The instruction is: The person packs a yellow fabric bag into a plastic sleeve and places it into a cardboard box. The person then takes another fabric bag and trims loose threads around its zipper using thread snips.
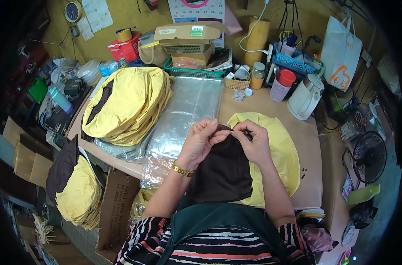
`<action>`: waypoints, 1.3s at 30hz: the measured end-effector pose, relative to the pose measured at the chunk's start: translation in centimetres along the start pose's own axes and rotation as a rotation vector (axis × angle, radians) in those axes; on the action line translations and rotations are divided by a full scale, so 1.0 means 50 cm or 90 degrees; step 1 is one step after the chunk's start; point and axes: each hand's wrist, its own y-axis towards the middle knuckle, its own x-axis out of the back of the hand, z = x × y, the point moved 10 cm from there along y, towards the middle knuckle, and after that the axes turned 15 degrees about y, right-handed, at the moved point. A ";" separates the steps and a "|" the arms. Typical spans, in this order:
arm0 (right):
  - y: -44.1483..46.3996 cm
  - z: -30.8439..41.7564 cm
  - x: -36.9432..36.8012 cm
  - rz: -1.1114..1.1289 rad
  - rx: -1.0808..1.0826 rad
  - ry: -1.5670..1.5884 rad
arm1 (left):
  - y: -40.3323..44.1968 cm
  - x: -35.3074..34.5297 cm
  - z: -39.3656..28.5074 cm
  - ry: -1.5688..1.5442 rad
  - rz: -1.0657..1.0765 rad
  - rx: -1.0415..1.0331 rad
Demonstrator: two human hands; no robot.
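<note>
My left hand and my right hand meet over the table, both pinching the top edge of a dark brown cloth piece. The fingertips of the two hands almost touch at that edge, and what lies between them is too small to make out. From my hands the brown cloth hangs down toward my lap, overlapping a rounded yellow cloth piece that lies flat on the table. A gold-coloured watch or bracelet circles my left wrist.
To the left rises a stack of yellow cloth pieces, beside clear plastic sheets. More yellow and brown cloth sits lower left near a cardboard box. An electric kettle, a lidded cup and baskets line the back.
</note>
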 end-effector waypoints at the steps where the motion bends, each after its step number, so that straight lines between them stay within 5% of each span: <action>1: -0.001 -0.004 0.006 0.007 -0.008 -0.023 | -0.004 0.001 -0.004 -0.022 0.007 0.005; 8: -0.011 0.089 -0.004 -0.015 0.109 -0.273 | -0.021 -0.011 -0.035 -0.040 -0.022 -0.031; 18: 0.018 0.079 -0.033 0.047 0.085 -0.178 | -0.034 -0.054 -0.052 0.223 -0.009 -0.136; 21: 0.023 0.059 -0.024 0.009 0.046 -0.070 | -0.035 -0.048 -0.052 0.206 -0.038 -0.098; 23: 0.012 -0.022 -0.012 -0.070 -0.144 0.311 | -0.041 -0.042 -0.072 0.299 -0.074 -0.154; 26: 0.022 0.018 0.019 -0.113 -0.011 0.317 | -0.041 -0.038 -0.066 0.316 -0.063 -0.116; 28: 0.013 0.053 0.026 -0.093 0.034 0.286 | -0.041 -0.021 -0.055 0.282 -0.079 -0.098; 30: -0.008 0.104 0.024 -0.080 0.071 -0.096 | -0.043 -0.009 -0.047 0.248 -0.093 -0.076; 33: -0.030 0.134 0.007 -0.037 0.070 -0.314 | -0.043 -0.011 -0.048 0.215 -0.073 -0.068; 39: -0.045 0.160 -0.022 -0.024 0.116 -0.355 | -0.045 -0.018 -0.045 0.202 -0.048 -0.042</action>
